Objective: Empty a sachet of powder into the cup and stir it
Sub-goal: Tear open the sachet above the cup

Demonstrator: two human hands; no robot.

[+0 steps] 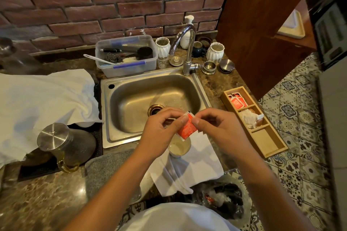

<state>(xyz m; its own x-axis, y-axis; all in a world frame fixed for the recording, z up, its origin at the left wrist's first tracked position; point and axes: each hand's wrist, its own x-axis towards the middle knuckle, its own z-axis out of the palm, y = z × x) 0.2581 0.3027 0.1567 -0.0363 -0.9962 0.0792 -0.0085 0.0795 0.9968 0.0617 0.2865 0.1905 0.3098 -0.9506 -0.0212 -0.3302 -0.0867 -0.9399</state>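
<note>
An orange-red sachet with a white top edge is pinched at its upper end by both hands, just above the cup. My left hand grips its top left corner between thumb and forefinger. My right hand grips the top right corner the same way. Directly below stands a pale cup on a white cloth at the counter's front edge, in front of the sink. The cup's inside looks pale; I cannot tell what it holds. No stirrer is visible.
A steel sink with tap lies behind. A wooden tray holding more sachets sits right. A glass jug with steel lid and white towel are left. A black bin bag is below the counter.
</note>
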